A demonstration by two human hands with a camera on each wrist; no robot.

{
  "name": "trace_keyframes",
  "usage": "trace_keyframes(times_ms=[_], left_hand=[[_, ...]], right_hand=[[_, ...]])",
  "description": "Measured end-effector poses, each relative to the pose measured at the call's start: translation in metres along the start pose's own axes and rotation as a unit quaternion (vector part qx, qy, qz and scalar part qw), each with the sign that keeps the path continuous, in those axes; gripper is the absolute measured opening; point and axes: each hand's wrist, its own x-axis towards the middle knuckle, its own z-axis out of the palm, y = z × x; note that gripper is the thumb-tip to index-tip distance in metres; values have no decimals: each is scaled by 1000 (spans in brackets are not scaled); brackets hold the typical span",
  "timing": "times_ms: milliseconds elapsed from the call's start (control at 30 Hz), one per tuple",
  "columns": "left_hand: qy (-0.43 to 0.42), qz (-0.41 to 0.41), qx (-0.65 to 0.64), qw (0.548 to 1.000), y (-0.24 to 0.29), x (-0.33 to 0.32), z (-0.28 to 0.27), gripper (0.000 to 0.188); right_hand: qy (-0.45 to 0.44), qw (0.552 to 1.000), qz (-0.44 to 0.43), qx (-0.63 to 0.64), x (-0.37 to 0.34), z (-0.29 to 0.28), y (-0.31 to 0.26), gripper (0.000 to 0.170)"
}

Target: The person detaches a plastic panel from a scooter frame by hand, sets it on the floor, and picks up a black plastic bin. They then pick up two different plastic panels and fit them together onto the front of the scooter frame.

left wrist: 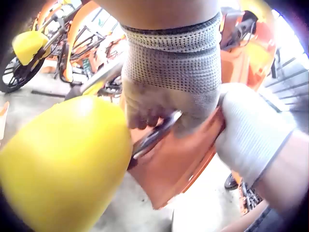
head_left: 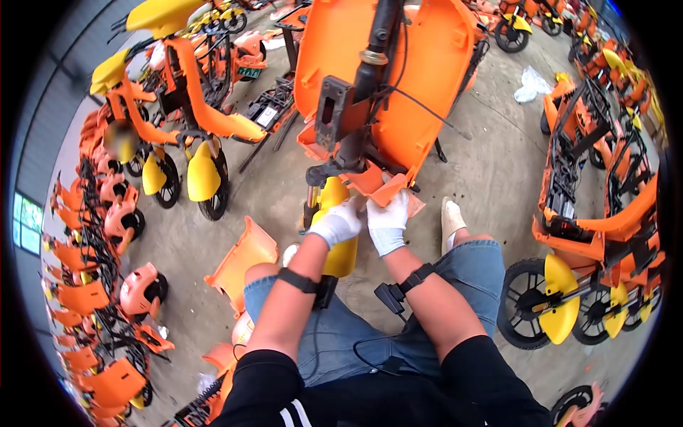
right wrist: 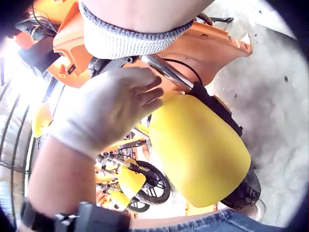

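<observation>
1. We see the orange scooter body [head_left: 434, 78] straight ahead of the person, beyond both hands.
2. We find its yellow fender [head_left: 343, 256] below it, between the person's knees.
3. We spot the orange lower panel [head_left: 373, 183] at the foot of that body, near both hands.
4. The gloved right hand [head_left: 389, 213] meets the panel's edge; its fingers are hidden, so we cannot tell its grip.
5. The gloved left hand [head_left: 338, 224] curls its fingers beside a metal tube [left wrist: 159, 133]; we cannot tell whether they hold it.
</observation>
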Motion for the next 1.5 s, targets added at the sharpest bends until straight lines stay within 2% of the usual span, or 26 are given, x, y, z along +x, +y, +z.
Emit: trace_keyframes(times_ms=[33,100,167,233,300,333,367,467,533,567,600,633,700,733,800,833,900,1000,1033,1067,1100,1167,1267,1367,1400,1500], left_hand=[[-30,-3,49,998,-6,-8,-17,35],[-13,-31,61,998,-2,-27,-59,32],[206,-16,6,978,-17,-32,-81,28],[404,-21,-57,913,-35,-24,-88,25],[472,-43,-133,871,-49,-10,-91,29],[455,-44,-166,874,-64,0,-91,44],[458,-43,-172,871,-76,12,-87,44],[393,-69,-204,894,-94,47,-84,68],[371,-68,-240,895,-89,60,-88,71],[345,-66,-268,897,-87,65,-91,74],[352,-15,-325,878,-91,73,-90,68],[351,-15,-329,877,-97,80,-90,68],[249,15,-492,834,-100,83,-94,69],[234,1,-516,824,-98,83,-98,70],[220,-5,-542,811,-103,82,-99,69],[206,-12,-565,798,-104,80,-99,68],[223,-12,-565,795,-102,76,-94,67],[255,8,-566,784,-99,77,-95,64],[269,25,-567,778,-99,79,-96,62],[283,43,-569,771,-99,81,-96,61],[281,46,-570,771,-98,83,-98,61],[275,26,-562,779,-96,85,-101,61],[272,48,-547,790,-98,89,-101,58],[269,61,-544,793,-96,90,-103,55],[264,62,-538,798,-96,90,-103,55],[271,79,-527,802,-98,92,-103,53]], right_hand=[[-7,1000,-7,-1,-1,-1,-1,50],[-11,998,-44,-35,-1,-4,1,50],[-22,999,-44,-19,-1,-4,-1,50],[-37,997,-50,-36,2,-9,-4,50],[-56,997,-50,-14,5,-11,-3,51],[-60,997,-52,-12,5,-14,-4,52],[-63,997,-52,-10,5,-15,-4,54],[-58,992,-92,-65,5,-9,6,59],[-80,996,-31,2,5,-3,21,63],[-82,996,-33,-1,5,-1,28,63],[-88,996,-7,32,6,-1,26,64],[-93,993,20,64,8,-1,23,64],[-101,994,9,52,4,-2,24,63],[-94,970,97,201,2,1,27,61],[-82,918,180,345,5,4,29,58],[-74,860,239,445,9,1,29,55],[-62,789,293,536,13,-1,28,53],[-104,748,295,586,15,-9,21,40],[-204,913,209,286,16,-19,6,47],[-277,955,96,-54,18,-27,-6,55],[-274,955,95,-56,20,-32,-12,55],[-307,939,148,-47,25,-40,-20,71],[-359,914,156,-109,32,-60,-37,70],[-393,903,128,-112,32,-76,-4,69],[-415,882,185,-122,37,-84,-28,74],[-416,882,208,-74,35,-92,-7,77]])
